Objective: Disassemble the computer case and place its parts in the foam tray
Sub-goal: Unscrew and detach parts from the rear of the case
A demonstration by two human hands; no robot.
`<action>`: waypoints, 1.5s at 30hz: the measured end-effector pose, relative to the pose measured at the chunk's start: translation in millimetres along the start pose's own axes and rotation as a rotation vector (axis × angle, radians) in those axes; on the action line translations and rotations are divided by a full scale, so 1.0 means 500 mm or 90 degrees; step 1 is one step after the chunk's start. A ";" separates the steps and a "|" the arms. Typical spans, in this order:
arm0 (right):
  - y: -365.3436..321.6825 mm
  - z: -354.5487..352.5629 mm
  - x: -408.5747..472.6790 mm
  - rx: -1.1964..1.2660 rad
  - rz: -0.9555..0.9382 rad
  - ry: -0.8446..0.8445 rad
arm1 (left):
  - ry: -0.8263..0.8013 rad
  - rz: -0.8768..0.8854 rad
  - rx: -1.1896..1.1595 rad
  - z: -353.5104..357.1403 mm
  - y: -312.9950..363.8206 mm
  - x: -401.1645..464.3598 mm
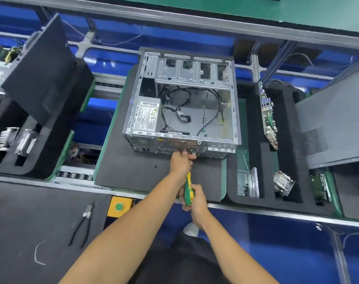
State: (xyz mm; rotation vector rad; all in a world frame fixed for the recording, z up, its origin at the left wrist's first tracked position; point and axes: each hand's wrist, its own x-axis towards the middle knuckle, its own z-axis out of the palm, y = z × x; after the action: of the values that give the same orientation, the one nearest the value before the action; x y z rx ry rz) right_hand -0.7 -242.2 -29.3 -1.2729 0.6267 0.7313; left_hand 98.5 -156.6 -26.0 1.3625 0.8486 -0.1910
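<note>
The open metal computer case (234, 111) lies on a dark foam mat (133, 171), with its power supply (147, 115) and loose black cables (180, 111) still inside. My left hand (180, 162) is at the case's near rear panel, fingers curled around the front of a screwdriver there. My right hand (196, 198) grips the green and yellow screwdriver handle (188, 186). The black foam tray (264, 160) stands to the right and holds a motherboard (267, 117) on edge, a metal bracket (249, 183), a heatsink (283, 182) and a drive (323, 186).
A grey side panel (334, 124) leans at the far right. A second foam tray (43, 140) with parts and a black panel (41, 68) sits to the left. Pliers (84, 222) lie on the near left mat beside a yellow box with a green button (118, 207). A small screw (155, 166) rests on the mat.
</note>
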 end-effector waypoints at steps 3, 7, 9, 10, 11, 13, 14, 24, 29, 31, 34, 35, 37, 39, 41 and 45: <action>0.012 -0.003 0.005 -0.007 -0.001 0.006 | -0.009 -0.014 0.008 0.000 -0.003 -0.003; 0.018 0.011 0.013 0.040 -0.007 0.021 | -0.025 -0.012 0.019 -0.005 0.003 0.002; 0.019 0.020 0.007 0.072 0.003 0.045 | -0.027 -0.007 0.027 -0.006 0.003 0.000; 0.021 0.024 0.004 0.081 0.009 0.060 | -0.028 -0.004 0.031 -0.006 0.002 -0.001; 0.023 0.029 0.002 0.082 0.012 0.077 | -0.031 -0.004 0.032 -0.007 0.000 -0.002; 0.028 0.033 -0.002 0.068 0.007 0.096 | -0.037 -0.006 0.025 -0.007 -0.008 0.001; 0.028 0.033 -0.001 0.064 0.006 0.086 | -0.039 -0.007 0.024 -0.008 -0.010 0.004; 0.012 0.025 -0.011 0.094 0.013 0.029 | -0.067 -0.060 -0.031 -0.008 0.007 0.012; 0.024 0.049 -0.004 0.091 -0.001 0.107 | -0.092 -0.053 -0.052 -0.017 0.004 0.007; 0.029 0.062 -0.003 0.086 -0.027 0.145 | -0.075 -0.052 -0.056 -0.014 0.003 0.002; 0.026 0.061 -0.003 0.049 -0.037 0.131 | -0.051 -0.036 -0.050 -0.011 0.002 -0.004; 0.024 0.055 -0.002 0.040 -0.016 0.101 | -0.052 -0.036 -0.052 -0.011 0.001 -0.003; 0.020 0.042 0.000 0.043 0.019 0.040 | -0.062 -0.034 -0.052 -0.014 0.001 0.000; 0.022 0.034 0.002 0.072 0.029 0.024 | -0.074 -0.036 -0.047 -0.016 0.001 0.002; 0.022 0.030 0.002 0.087 0.035 0.041 | -0.081 -0.038 -0.049 -0.016 0.002 0.003; 0.019 0.030 0.008 0.031 -0.032 0.136 | -0.077 -0.028 -0.053 -0.011 0.001 0.004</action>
State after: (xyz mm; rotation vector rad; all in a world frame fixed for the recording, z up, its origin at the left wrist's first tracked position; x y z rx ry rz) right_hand -5.3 -225.7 -35.0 -1.3267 0.7792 0.5390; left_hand 97.7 -151.1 -26.7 1.2423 0.7780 -0.2666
